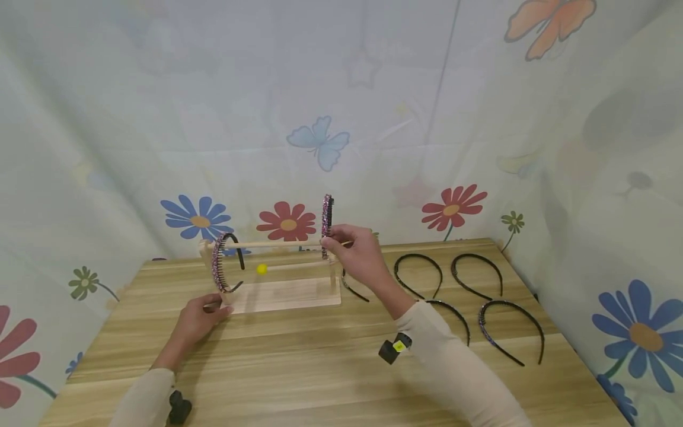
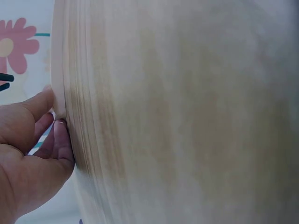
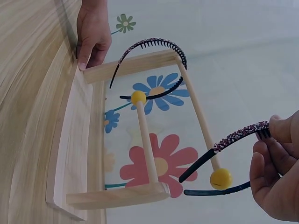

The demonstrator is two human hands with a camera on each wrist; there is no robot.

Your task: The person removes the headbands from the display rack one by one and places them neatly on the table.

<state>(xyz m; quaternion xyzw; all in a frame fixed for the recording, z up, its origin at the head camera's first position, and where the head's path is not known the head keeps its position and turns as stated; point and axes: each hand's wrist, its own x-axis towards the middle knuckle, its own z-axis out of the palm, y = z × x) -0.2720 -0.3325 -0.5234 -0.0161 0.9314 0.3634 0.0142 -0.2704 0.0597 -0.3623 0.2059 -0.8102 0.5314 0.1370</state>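
A wooden rack (image 1: 288,296) with two rods stands on the table. My left hand (image 1: 197,320) pinches the front left corner of its base, thumb on top, as the left wrist view shows up close. Between thumb and fingers, my right hand (image 1: 363,252) holds a black toothed headband (image 1: 326,213) with pink and silver glitter. In the right wrist view this headband's arms pass on either side of the yellow ball (image 3: 220,178) at the upper rod's end. Another glitter headband (image 1: 216,267) hangs at that rod's left end. A second yellow ball (image 1: 262,269) caps the lower rod.
Several black headbands lie on the right of the wood-grain table (image 1: 299,367), among them a glittery one (image 1: 512,302) at the front right. One (image 1: 354,290) is partly hidden behind my right hand. A flower-printed cloth (image 1: 384,148) hangs behind the table.
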